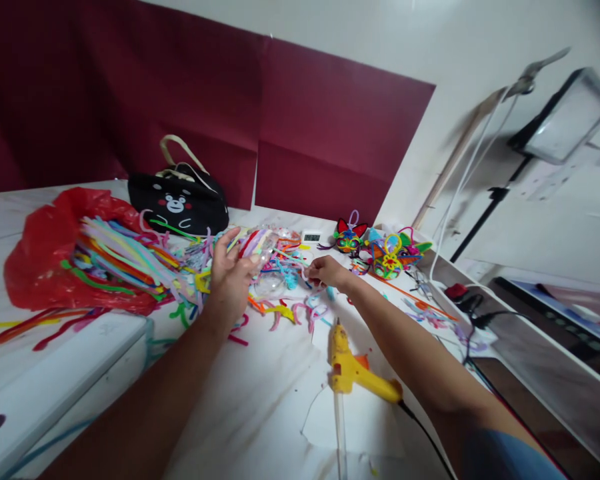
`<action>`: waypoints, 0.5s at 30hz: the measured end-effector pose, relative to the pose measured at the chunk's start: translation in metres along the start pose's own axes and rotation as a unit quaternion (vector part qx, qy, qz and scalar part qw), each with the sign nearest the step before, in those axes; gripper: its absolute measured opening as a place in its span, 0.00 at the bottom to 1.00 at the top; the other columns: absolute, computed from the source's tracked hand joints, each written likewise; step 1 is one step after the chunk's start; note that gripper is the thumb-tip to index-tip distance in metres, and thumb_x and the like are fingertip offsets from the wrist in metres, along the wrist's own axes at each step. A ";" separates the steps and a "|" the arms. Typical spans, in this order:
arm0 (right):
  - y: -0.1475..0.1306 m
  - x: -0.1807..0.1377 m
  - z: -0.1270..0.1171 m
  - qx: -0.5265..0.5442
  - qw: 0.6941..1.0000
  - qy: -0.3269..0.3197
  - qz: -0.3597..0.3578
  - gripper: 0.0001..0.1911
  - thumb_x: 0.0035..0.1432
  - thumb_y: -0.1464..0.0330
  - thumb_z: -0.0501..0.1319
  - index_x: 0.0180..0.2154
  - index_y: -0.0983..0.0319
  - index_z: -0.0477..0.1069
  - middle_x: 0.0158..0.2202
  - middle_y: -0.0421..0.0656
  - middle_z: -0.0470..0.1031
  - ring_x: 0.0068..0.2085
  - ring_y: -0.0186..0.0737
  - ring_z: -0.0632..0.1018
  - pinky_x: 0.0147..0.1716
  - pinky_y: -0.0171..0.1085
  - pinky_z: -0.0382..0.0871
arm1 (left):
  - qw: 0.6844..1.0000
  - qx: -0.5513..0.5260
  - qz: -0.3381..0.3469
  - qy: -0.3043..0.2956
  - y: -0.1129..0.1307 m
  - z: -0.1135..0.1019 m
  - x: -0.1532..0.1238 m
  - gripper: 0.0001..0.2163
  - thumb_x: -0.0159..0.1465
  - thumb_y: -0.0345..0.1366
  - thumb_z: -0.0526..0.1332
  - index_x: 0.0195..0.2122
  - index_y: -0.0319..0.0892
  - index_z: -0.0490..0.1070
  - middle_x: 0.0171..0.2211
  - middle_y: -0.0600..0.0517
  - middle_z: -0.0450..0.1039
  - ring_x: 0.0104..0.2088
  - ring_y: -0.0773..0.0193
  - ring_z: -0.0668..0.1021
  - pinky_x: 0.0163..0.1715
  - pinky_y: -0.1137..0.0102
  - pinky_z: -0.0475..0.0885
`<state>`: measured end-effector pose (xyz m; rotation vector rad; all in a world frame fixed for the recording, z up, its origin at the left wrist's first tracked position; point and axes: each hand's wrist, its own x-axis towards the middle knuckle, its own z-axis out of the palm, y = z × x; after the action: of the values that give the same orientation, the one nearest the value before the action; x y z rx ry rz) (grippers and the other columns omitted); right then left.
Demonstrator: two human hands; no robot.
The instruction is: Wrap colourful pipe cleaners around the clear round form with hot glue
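My left hand [234, 275] is curled around a clear rounded ball [260, 245] with red, purple, white and yellow pipe cleaner strips along its side. To its right, my right hand [325, 272] is closed in a pinch, with a pale pink pipe cleaner [307, 272] at the fingertips. Short bent pipe cleaner scraps [283, 312] lie below and between both hands. A yellow hot glue gun [347, 367] rests on the table in front of my right forearm, with its nozzle pointing away from me and a clear glue stick in its back.
A red plastic bag [40, 260] spills pipe cleaners [125, 250] on the left. Behind stand a black bag [180, 203] and a small digital clock [311, 237]. Colourful pipe cleaner figures [387, 257] sit at right. A white box-shaped device [65, 387] occupies the near left.
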<state>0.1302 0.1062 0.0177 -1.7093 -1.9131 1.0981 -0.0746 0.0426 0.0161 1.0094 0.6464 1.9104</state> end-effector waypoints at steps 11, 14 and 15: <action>0.016 -0.031 -0.036 0.206 0.975 0.037 -0.075 0.09 0.52 0.78 0.66 0.28 0.64 0.67 0.20 0.37 0.74 0.22 0.31 0.78 0.18 0.27 0.65 | 1.000 0.000 -0.012 -0.019 -0.002 0.001 -0.001 0.28 0.49 0.32 0.68 0.53 0.48 0.65 0.46 0.47 0.69 0.50 0.49 0.76 0.46 0.56 0.78; 0.021 -0.038 -0.046 0.221 0.970 0.038 -0.088 0.10 0.46 0.79 0.69 0.28 0.64 0.69 0.20 0.38 0.75 0.22 0.34 0.79 0.18 0.27 0.67 | 1.000 0.018 -0.011 -0.021 -0.006 -0.001 0.000 0.27 0.49 0.33 0.68 0.52 0.50 0.67 0.48 0.47 0.68 0.49 0.48 0.76 0.44 0.56 0.78; 0.022 -0.040 -0.050 0.224 0.969 0.040 -0.093 0.10 0.45 0.79 0.69 0.27 0.64 0.70 0.21 0.38 0.76 0.23 0.34 0.79 0.18 0.27 0.68 | 0.999 0.022 -0.010 -0.024 -0.007 -0.002 0.001 0.27 0.49 0.33 0.68 0.52 0.50 0.67 0.48 0.47 0.68 0.48 0.49 0.76 0.44 0.56 0.78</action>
<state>0.1886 0.0828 0.0427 -1.2796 -1.5841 1.2505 -0.0729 0.0468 0.0100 1.0700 0.6713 1.8557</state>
